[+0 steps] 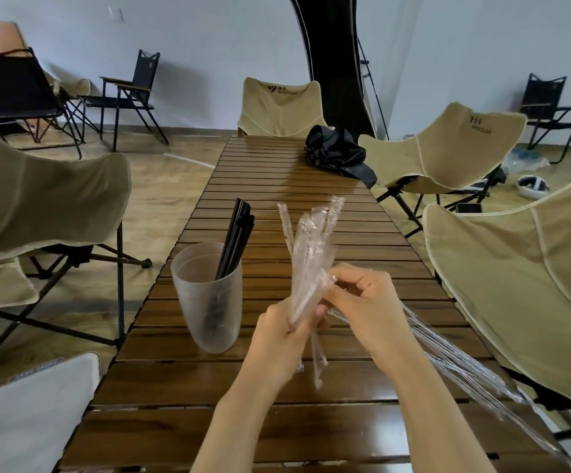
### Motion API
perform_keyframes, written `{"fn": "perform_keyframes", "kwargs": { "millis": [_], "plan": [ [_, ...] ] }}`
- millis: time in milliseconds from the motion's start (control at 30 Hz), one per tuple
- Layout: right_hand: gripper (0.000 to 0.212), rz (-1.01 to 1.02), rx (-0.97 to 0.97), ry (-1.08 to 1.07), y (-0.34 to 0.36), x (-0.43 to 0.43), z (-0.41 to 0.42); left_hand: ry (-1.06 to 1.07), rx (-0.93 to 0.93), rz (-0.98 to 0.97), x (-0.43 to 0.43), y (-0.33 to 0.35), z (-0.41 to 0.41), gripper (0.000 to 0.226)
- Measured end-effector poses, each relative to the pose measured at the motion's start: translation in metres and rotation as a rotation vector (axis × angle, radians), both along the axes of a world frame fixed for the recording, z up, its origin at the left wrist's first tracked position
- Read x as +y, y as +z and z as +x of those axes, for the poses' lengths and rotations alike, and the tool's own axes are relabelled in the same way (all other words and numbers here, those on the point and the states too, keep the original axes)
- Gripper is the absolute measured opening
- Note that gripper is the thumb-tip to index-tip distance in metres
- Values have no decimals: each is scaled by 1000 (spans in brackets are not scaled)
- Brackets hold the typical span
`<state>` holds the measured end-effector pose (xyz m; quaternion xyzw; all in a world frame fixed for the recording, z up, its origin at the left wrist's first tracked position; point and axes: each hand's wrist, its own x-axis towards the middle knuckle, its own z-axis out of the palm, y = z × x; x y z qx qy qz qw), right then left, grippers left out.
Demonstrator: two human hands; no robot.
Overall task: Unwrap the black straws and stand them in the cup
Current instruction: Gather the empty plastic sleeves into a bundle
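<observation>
**Desk:** What fills the frame?

**Photographer:** A long slatted wooden table (277,421) runs away from the camera. Tan folding chairs (516,268) stand along both sides, with one more at the far end.

**Desk:** Anything on the far half?

**Photographer:** A crumpled black bundle (338,153) of shiny fabric lies near the far right corner, well apart from everything else.

**Desk:** And closer in?

**Photographer:** A frosted see-through cup (209,302) stands upright on the table near its left edge, just left of the hands.

**Desk:** Where are the hands?

**Photographer:** Both are raised above the table at centre frame and close together. The left hand (284,332) has its fingers curled round the lower part of a sheaf of clear plastic wrappers (311,240), which fan upward from its grip. The right hand (366,302) pinches the sheaf between thumb and fingertips, just above the left hand's grip.

**Desk:** What trails off to the right?

**Photographer:** Long clear strips (464,363) run from beneath the right hand toward the lower right corner. Whether they are held or loose I cannot tell.

**Desk:** And the straws?

**Photographer:** Several black straws (238,233) stand bunched in the cup, bare of plastic. They lean toward its far side, their tops well above the rim.
</observation>
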<state>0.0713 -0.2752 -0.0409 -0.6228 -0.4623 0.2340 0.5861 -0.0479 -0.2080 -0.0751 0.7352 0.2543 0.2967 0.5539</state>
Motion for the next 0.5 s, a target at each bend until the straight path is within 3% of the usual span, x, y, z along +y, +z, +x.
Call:
{"fn": "perform_keyframes", "kwargs": {
  "millis": [67, 133, 267, 367, 500],
  "plan": [
    [18, -18, 6, 2, -2, 1, 2, 23, 2, 12, 0, 1, -1, 52],
    [16, -108, -130, -55, -10, 2, 8, 52, 10, 40, 1, 1, -2, 41],
    [26, -475, -381, -217, -37, 1, 17, 106, 5, 113, 3, 0, -3, 15],
    [39, -730, -541, -305, -53, -4, 19, 156, -24, 111, 3, 0, -2, 12],
    [45, -854, -641, -294, -62, -8, 18, 176, -58, 100, 3, 0, -1, 32]
  ]
}}
